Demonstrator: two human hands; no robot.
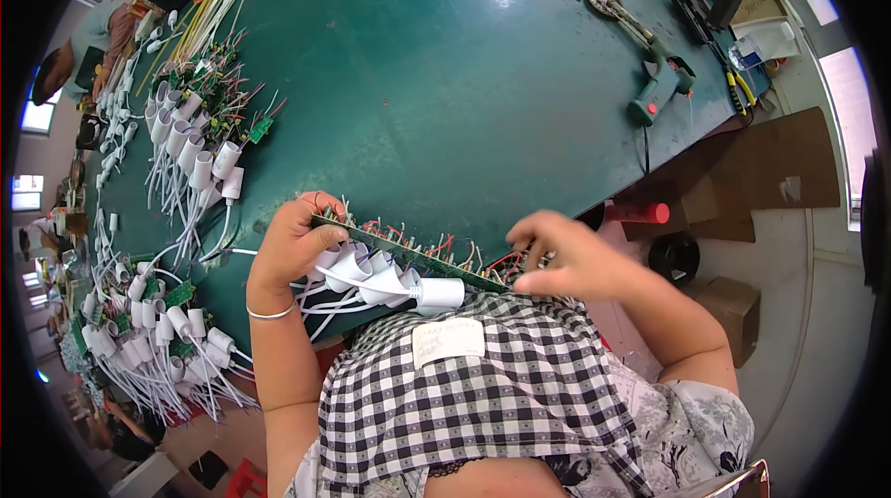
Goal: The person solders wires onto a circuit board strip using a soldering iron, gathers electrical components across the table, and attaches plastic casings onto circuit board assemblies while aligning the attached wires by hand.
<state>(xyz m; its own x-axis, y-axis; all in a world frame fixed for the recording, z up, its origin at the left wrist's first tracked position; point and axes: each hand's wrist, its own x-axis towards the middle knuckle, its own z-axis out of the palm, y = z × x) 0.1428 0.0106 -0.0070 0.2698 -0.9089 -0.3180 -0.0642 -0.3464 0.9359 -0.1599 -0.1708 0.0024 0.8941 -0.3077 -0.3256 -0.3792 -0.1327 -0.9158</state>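
My left hand (302, 243) is closed on the left end of a long green circuit board (408, 257), thumb on the near side. The board slants down to the right, close against my checked apron, with red and pale wires sticking up along its far edge. White plastic sleeves (382, 277) on white cables lie beneath it, one sleeve (439, 294) lying crosswise over the apron. Beside the board's right end my right hand (571, 257) is slightly blurred, its thumb and fingers apart, near some loose red wires; no object shows between its fingers.
Bunches of white-sleeved cables with small green boards (190, 141) lie at left, another pile (153, 326) nearer. A green glue gun (664, 90) rests near the green table's (390, 80) right edge, by yellow-handled pliers (741, 90). Another person (88, 48) sits far left.
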